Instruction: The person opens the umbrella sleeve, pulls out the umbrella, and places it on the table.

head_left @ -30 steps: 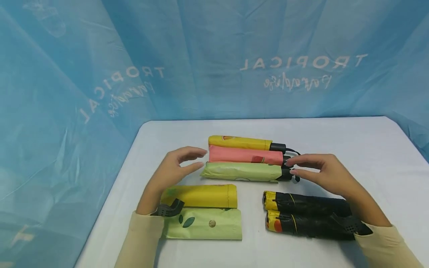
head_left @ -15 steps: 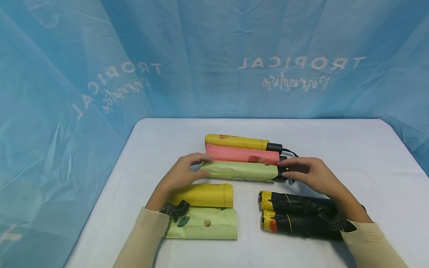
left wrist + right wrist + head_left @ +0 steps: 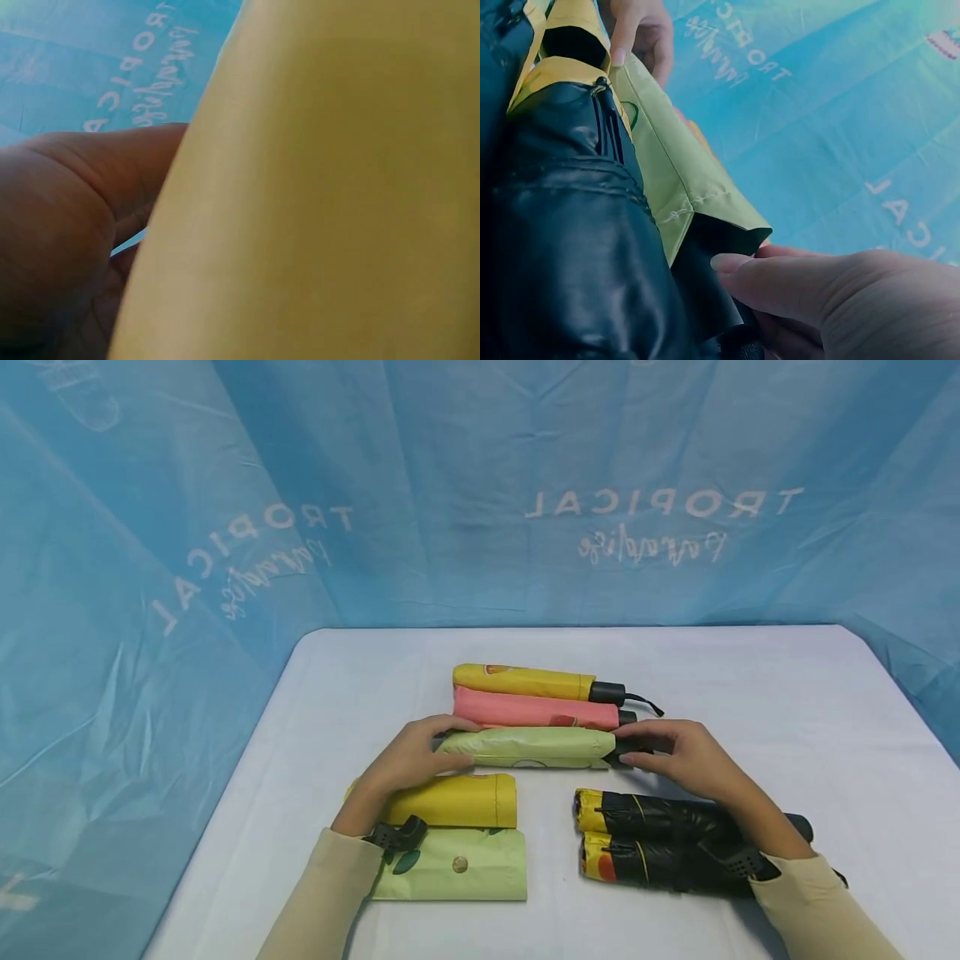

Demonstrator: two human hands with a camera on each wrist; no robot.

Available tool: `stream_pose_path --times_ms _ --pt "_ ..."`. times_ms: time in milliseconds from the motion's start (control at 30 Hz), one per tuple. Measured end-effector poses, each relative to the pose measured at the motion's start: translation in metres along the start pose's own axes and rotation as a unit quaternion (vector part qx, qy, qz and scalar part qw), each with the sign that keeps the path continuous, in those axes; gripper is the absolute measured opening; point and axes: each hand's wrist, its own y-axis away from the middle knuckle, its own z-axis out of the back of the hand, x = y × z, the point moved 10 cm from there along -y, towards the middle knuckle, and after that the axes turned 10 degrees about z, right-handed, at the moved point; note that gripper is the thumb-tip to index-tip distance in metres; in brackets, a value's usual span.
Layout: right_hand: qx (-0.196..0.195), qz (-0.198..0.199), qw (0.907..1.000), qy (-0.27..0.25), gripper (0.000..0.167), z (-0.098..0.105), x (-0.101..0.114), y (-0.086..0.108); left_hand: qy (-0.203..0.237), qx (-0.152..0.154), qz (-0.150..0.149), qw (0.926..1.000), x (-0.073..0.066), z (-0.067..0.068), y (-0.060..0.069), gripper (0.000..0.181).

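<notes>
A light green folded umbrella (image 3: pixel 536 747) in its sleeve lies crosswise on the table. My left hand (image 3: pixel 412 756) grips its left end between thumb and fingers, and my right hand (image 3: pixel 678 756) pinches its black handle. The right wrist view shows the right thumb (image 3: pixel 780 281) on the handle (image 3: pixel 705 281), fingers behind it. A yellow surface fills most of the left wrist view and hides the left fingertips. Just beyond lie a pink folded umbrella (image 3: pixel 536 707) and a yellow one (image 3: pixel 525 682), side by side.
A yellow sleeve (image 3: pixel 457 802) and a light green sleeve (image 3: pixel 472 864) lie below my left hand. Two black folded umbrellas (image 3: pixel 660 817) with yellow ends lie under my right forearm. A blue printed curtain (image 3: pixel 480 527) hangs behind the white table (image 3: pixel 750 677).
Both hands have come down and closed on the ends of the light green umbrella, from standing apart from it on the left. The umbrellas keep their arrangement; the head view shifts slightly.
</notes>
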Motion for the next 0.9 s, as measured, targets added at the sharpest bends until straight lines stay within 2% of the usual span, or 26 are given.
stream_pose_path --times_ms 167,367,600,767,900 --pt "0.007 -0.011 0.9998 0.015 0.042 -0.002 -0.004 -0.002 -0.010 -0.004 0.000 0.9999 0.001 -0.002 0.000 0.043" --pt "0.043 -0.008 0.9958 0.080 0.052 -0.009 -0.010 -0.001 -0.028 0.005 -0.008 0.9996 0.000 -0.006 -0.001 0.046" --pt "0.038 0.008 0.9945 0.097 0.056 -0.010 -0.007 -0.001 -0.058 0.008 -0.015 0.9981 -0.002 -0.009 -0.003 0.051" --pt "0.038 0.033 0.9923 0.113 0.056 -0.012 0.001 -0.003 -0.064 0.005 -0.012 0.9979 -0.002 -0.010 -0.003 0.052" --pt "0.042 0.036 0.9915 0.117 0.056 -0.014 0.002 -0.004 -0.065 0.000 -0.019 0.9977 -0.002 -0.010 -0.003 0.051"
